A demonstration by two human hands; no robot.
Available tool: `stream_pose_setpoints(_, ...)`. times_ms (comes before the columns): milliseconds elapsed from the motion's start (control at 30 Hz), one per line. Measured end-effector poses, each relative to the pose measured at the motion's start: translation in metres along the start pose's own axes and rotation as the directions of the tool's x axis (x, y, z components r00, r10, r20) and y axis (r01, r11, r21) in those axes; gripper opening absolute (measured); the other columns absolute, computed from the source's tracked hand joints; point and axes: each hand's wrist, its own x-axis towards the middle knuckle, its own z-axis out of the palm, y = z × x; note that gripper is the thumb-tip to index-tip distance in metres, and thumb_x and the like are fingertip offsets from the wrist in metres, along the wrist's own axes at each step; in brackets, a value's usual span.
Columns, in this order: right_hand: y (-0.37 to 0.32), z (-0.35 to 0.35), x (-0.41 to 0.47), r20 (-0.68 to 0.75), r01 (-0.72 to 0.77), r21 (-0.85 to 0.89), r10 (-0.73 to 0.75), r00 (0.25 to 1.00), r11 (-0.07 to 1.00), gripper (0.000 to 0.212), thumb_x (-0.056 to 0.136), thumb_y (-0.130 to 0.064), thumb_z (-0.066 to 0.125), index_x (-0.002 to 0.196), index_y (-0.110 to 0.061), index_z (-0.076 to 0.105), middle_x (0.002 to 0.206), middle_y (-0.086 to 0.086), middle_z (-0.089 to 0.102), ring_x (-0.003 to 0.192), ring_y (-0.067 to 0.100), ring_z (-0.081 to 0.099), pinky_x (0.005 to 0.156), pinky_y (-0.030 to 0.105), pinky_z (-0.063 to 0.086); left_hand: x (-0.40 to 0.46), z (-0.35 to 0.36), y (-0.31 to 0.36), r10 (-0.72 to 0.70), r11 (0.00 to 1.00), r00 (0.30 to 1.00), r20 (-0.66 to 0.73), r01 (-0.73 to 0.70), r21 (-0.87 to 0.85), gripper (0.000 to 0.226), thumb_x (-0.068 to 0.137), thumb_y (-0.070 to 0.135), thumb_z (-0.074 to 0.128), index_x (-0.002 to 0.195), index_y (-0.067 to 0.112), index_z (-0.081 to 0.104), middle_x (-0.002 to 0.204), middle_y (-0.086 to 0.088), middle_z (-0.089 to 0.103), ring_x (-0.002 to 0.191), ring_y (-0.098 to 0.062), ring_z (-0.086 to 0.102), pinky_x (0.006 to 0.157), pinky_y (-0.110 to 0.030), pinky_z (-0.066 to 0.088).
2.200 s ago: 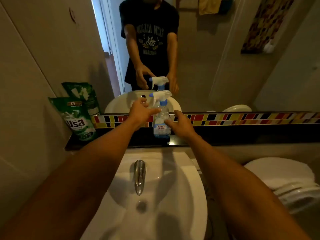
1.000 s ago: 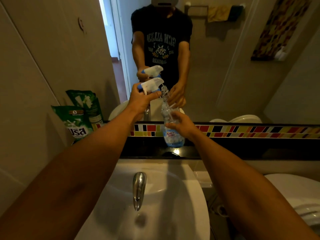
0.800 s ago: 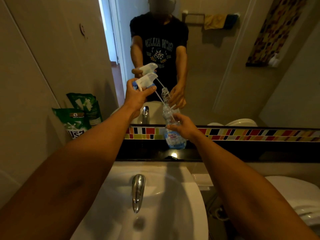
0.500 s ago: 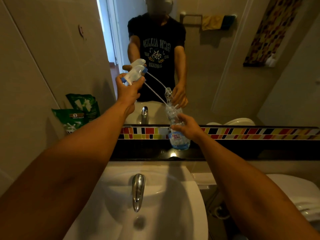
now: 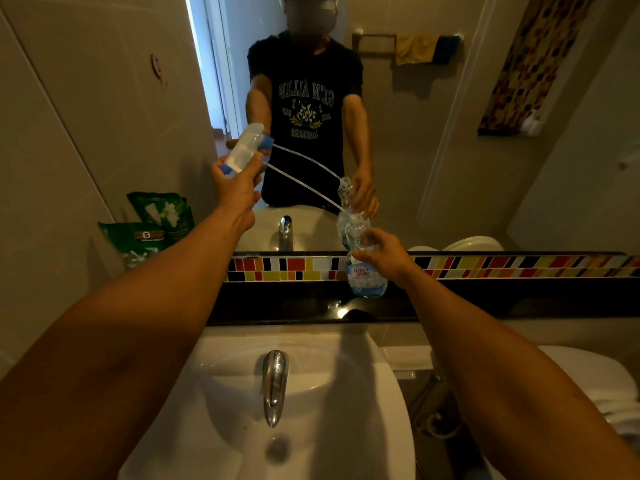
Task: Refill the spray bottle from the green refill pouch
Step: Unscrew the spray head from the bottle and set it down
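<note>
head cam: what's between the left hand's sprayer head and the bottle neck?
Only the sprayer's thin dip tube, running from the sprayer head in the left hand to the spray bottle; head view.

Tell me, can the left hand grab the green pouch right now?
Probably not yet: the left hand is full, gripping the sprayer top. The green pouch leans nearby, with nothing blocking it.

green refill pouch [image 5: 138,237], white-and-blue trigger head [image 5: 244,152], blue-labelled clear bottle [image 5: 363,271], multicoloured tile strip [image 5: 284,268].
</note>
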Motion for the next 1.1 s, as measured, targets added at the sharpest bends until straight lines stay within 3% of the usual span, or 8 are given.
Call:
stream_pose_setpoints(333, -0.003, 0.005, 0.005, -0.034, -0.007, 0.044, 0.008, 0.999, 0.999, 0.046, 0.092, -0.011, 0.074, 0.135, -0.010, 0.057, 0.137, 0.010, 0.059, 0.127, 0.030, 0.058, 0.106, 0.052, 0.052, 0.011, -0.017, -0.013, -0.069, 0.997, 0.997, -0.045, 0.067, -0.037, 0.048, 0.085, 0.032, 0.077, 0.124, 0.026, 0.050, 0.099, -0.004, 0.067, 0.074, -0.010, 0.067, 0.059, -0.024, 0.053)
stream_pose_setpoints(500, -0.001, 0.010, 0.006, -0.034, -0.010, 0.098, 0.013, 0.999, 0.995, 0.037, 0.093, -0.010, 0.072, 0.127, -0.017, 0.058, 0.131, 0.006, 0.061, 0.122, 0.029, 0.061, 0.093, 0.042, 0.058, 0.007, -0.028, -0.022, -0.201, 0.970, 0.974, -0.106, 0.183, -0.158, 0.038, 0.091, 0.028, 0.069, 0.125, 0.013, 0.059, 0.070, 0.000, 0.063, 0.049, -0.007, 0.058, 0.046, -0.022, 0.041)
stream_pose_setpoints(667, 0.005, 0.017, 0.003, -0.019, -0.039, 0.121, 0.042, 0.999, 0.992, 0.040, 0.093, -0.010, 0.073, 0.129, -0.016, 0.058, 0.130, 0.006, 0.063, 0.116, 0.026, 0.064, 0.092, 0.040, 0.058, -0.001, -0.049, -0.038, -0.337, 0.924, 0.930, -0.145, 0.297, -0.243, 0.021, 0.099, 0.025, 0.056, 0.117, 0.014, 0.061, 0.062, 0.001, 0.060, 0.046, -0.007, 0.054, 0.045, -0.020, 0.043)
stream_pose_setpoints(767, 0.009, 0.023, 0.001, -0.023, -0.048, 0.132, 0.052, 0.998, 0.990, 0.039, 0.091, -0.009, 0.076, 0.127, -0.012, 0.061, 0.116, 0.000, 0.067, 0.104, 0.018, 0.067, 0.078, 0.025, 0.057, -0.012, -0.057, -0.050, -0.378, 0.915, 0.903, -0.205, 0.331, -0.230, 0.007, 0.100, 0.021, 0.054, 0.101, 0.016, 0.059, 0.076, -0.003, 0.062, 0.057, -0.010, 0.059, 0.053, -0.021, 0.049)
stream_pose_setpoints(833, 0.010, 0.028, 0.000, -0.024, -0.033, 0.112, 0.036, 0.999, 0.993, 0.041, 0.090, -0.009, 0.077, 0.127, -0.010, 0.062, 0.111, -0.003, 0.067, 0.098, 0.011, 0.067, 0.072, 0.021, 0.055, -0.018, -0.064, -0.065, -0.393, 0.913, 0.892, -0.223, 0.350, -0.209, 0.008, 0.099, 0.019, 0.055, 0.105, 0.015, 0.059, 0.093, -0.007, 0.068, 0.072, -0.015, 0.066, 0.069, -0.027, 0.056)
stream_pose_setpoints(1000, 0.008, 0.040, 0.002, 0.031, -0.016, 0.132, 0.012, 0.999, 0.991, 0.042, 0.090, -0.009, 0.077, 0.128, -0.013, 0.061, 0.114, -0.005, 0.068, 0.102, 0.013, 0.069, 0.083, 0.034, 0.060, -0.032, -0.078, -0.102, -0.431, 0.903, 0.868, -0.249, 0.410, -0.131, 0.012, 0.099, 0.013, 0.054, 0.090, 0.018, 0.058, 0.099, -0.008, 0.067, 0.082, -0.018, 0.067, 0.079, -0.034, 0.056)
stream_pose_setpoints(1100, 0.007, 0.046, 0.003, 0.048, -0.011, 0.143, 0.004, 0.999, 0.990, 0.039, 0.089, -0.007, 0.077, 0.124, -0.017, 0.062, 0.113, -0.007, 0.068, 0.103, 0.014, 0.069, 0.085, 0.035, 0.061, -0.036, -0.082, -0.120, -0.447, 0.894, 0.847, -0.287, 0.433, -0.114, 0.012, 0.099, 0.006, 0.050, 0.107, 0.009, 0.059, 0.111, -0.013, 0.064, 0.098, -0.023, 0.068, 0.095, -0.040, 0.056)
